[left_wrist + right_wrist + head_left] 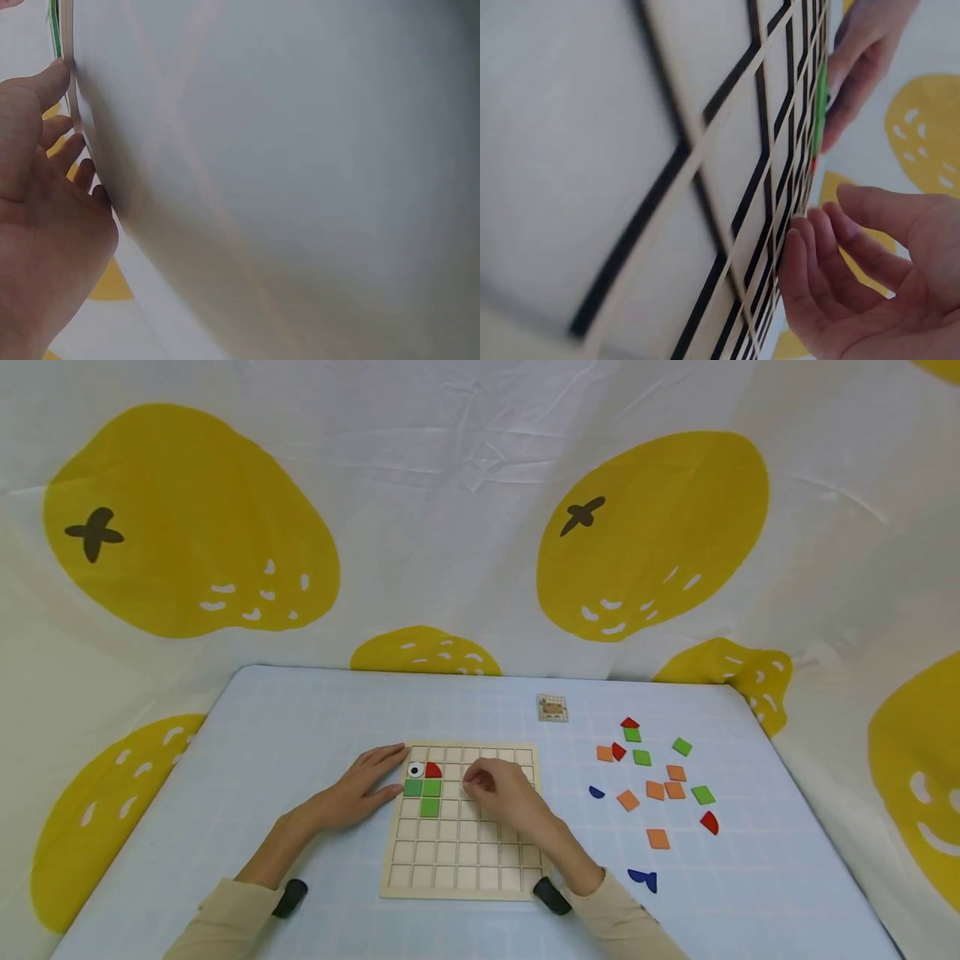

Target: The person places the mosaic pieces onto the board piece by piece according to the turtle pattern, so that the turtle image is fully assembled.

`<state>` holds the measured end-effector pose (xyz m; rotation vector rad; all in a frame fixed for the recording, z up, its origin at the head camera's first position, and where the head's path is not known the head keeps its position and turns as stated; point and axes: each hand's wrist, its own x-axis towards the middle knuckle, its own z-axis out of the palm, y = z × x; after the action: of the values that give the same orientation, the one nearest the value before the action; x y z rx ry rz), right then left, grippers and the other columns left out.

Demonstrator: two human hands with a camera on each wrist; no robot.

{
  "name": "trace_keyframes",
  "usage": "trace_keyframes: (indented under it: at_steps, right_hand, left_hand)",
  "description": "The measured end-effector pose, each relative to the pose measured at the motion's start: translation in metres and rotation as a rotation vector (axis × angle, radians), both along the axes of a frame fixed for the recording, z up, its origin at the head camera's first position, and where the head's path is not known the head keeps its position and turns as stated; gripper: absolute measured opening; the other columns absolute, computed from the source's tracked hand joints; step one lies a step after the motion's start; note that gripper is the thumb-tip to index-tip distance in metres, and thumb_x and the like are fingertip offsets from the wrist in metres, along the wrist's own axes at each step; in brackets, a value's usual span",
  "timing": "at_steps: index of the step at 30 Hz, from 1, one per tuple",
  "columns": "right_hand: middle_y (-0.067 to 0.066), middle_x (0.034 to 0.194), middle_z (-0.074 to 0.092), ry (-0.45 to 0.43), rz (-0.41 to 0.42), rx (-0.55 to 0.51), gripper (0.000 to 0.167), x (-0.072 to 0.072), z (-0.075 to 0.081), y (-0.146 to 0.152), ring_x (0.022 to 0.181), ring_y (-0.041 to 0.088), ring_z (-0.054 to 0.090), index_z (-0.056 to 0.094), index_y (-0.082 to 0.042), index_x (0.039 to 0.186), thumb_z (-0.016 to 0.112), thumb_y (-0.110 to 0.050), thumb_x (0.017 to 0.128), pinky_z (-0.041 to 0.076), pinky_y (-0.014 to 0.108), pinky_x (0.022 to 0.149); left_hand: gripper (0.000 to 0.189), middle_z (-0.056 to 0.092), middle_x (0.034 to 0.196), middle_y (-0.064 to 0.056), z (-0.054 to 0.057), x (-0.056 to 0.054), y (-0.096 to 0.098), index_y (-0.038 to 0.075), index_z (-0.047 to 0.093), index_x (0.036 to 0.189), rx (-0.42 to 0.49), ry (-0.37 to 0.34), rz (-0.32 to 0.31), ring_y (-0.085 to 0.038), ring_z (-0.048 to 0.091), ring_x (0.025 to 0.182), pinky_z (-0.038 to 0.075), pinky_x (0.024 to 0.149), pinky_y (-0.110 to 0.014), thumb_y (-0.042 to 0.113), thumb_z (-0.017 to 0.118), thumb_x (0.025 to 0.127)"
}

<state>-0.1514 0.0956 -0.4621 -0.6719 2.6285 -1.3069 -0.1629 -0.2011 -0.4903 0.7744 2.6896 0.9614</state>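
Let your left hand [363,783], relaxed and empty, brace the board [457,893] at the head view's lower centre, and move your right hand [506,792] — loosely curled, no piece visible in its grip — without nudging the green tiles [431,788] at upper left of the board.

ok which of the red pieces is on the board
The red piece directly right of the eye disc; the other red ones lie loose on the table, off the board.

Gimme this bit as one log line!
left hand: touching board edge | right hand: over board, visibly empty | eye piece: on board
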Motion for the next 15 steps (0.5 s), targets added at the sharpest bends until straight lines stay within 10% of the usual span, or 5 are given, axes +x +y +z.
trace_keyframes:
  at_steps: [15]
  right_hand:
    - [-0.002,0.089,0.066,0.011,-0.193,0.060,0.004,-0.008,0.002,0.049,0.084,0.013,0.060,0.071,-0.005,0.100,0.072,-0.006,0.096,0.055,0.031,0.079]
  left_hand:
    - [0.065,0.029,0.166,-0.018,-0.001,0.000,-0.001,0.004,0.033,0.160,0.002,-0.009,-0.002,-0.043,0.022,0.151,0.024,0.118,-0.065,0.027,0.060,0.106]
